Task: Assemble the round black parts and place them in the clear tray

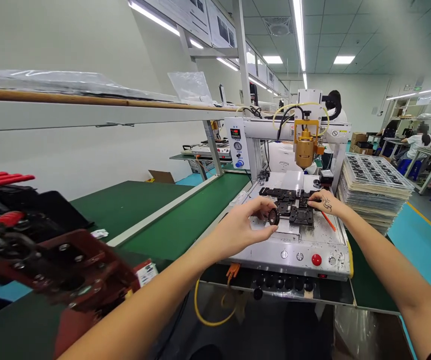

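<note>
My left hand [243, 225] holds a small round black part [274, 217] between thumb and fingers, over the front left of the machine's metal bed [268, 247]. Black fixtures [301, 216] are fixed on the bed beyond it. My right hand [326, 202] has its fingertips pressed together at the right side of the fixtures; whatever they grip is too small to make out. A thin orange-red stick [328, 221] lies on the bed below my right hand. Above the fixtures hangs the machine's brass-coloured head [305, 147].
A tall stack of trays [375, 187] stands right of the machine. Green conveyor belt [185, 220] runs along its left. A dark red clamp fixture [76, 270] fills the lower left. A red button [316, 259] sits on the front panel. People work in the background.
</note>
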The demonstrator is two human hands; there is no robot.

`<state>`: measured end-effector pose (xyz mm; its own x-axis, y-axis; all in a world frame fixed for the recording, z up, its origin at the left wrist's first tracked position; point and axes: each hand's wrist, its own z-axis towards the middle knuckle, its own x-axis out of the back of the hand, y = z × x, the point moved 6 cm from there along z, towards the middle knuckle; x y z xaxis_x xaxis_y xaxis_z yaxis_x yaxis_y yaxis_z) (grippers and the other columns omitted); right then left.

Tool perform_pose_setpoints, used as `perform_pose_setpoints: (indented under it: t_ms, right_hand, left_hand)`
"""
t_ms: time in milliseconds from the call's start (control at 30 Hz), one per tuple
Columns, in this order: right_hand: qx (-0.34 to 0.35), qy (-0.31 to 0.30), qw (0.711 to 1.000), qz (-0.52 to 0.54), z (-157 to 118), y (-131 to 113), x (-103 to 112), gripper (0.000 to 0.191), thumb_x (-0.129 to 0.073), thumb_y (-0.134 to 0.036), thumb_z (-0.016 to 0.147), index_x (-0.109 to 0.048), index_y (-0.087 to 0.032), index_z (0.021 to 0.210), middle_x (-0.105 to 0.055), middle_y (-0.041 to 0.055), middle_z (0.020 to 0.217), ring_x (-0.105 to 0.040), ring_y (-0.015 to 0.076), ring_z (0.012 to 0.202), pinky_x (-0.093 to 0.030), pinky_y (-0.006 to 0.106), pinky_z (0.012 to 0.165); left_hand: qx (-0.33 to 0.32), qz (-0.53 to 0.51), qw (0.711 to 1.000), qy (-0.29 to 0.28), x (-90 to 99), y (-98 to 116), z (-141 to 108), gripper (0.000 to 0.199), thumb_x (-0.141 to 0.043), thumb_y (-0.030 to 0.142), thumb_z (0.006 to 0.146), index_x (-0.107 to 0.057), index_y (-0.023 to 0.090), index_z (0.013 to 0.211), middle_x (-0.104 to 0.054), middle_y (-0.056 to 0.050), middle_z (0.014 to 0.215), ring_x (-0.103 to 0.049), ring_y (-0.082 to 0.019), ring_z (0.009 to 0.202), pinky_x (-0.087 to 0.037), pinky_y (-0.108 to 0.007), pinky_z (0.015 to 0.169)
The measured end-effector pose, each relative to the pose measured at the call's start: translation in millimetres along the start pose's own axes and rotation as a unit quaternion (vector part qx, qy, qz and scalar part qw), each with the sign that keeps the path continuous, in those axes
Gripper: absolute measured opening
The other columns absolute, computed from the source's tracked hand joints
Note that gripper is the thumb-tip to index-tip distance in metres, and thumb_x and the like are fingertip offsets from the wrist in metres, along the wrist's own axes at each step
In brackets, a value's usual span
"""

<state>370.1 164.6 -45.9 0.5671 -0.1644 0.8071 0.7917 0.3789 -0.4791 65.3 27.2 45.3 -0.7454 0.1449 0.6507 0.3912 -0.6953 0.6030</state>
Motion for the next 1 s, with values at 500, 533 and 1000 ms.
perform_pose_setpoints:
  t_ms: [500, 533, 1000]
  right_hand:
    - [-0.041, 0.279, 0.959, -0.033, -230, -49, 2, 0.027, -0.069, -0.050, 0.102, -0.066, -0.023, 0.100, -0.061, 0.0048, 0.093, -0.059, 0.0256, 0.088, -0.048, 0.038, 0.078]
    - [-0.045, 0.282, 0.957, -0.047, -242, -48, -3, 0.031, -0.070, -0.053, 0.101, -0.064, -0.023, 0.096, -0.060, 0.0046, 0.093, -0.059, 0.0261, 0.088, -0.048, 0.039, 0.078]
    - [0.138, 0.069, 0.988, 0.023, -215, -166, -206, 0.021, -0.052, -0.016, 0.109, -0.067, -0.022, 0.123, -0.070, 0.0110, 0.104, -0.069, 0.0271, 0.096, -0.060, 0.039, 0.084]
  left_hand:
    - [0.098, 0.001, 0.994, 0.056, -32.0, -53, -111, 0.033, -0.069, 0.029, 0.086, -0.067, 0.021, 0.117, -0.074, -0.004, 0.100, -0.070, -0.021, 0.087, -0.059, -0.033, 0.082]
    - [0.113, -0.007, 0.992, 0.046, -36.4, -62, -121, 0.032, -0.069, 0.030, 0.086, -0.067, 0.021, 0.117, -0.074, -0.003, 0.099, -0.070, -0.020, 0.086, -0.059, -0.033, 0.081]
    - [0.204, -0.160, 0.955, -0.142, -123.9, -154, -194, 0.034, -0.074, 0.022, 0.079, -0.065, 0.019, 0.112, -0.062, -0.017, 0.155, -0.063, -0.014, 0.081, -0.053, -0.030, 0.078]
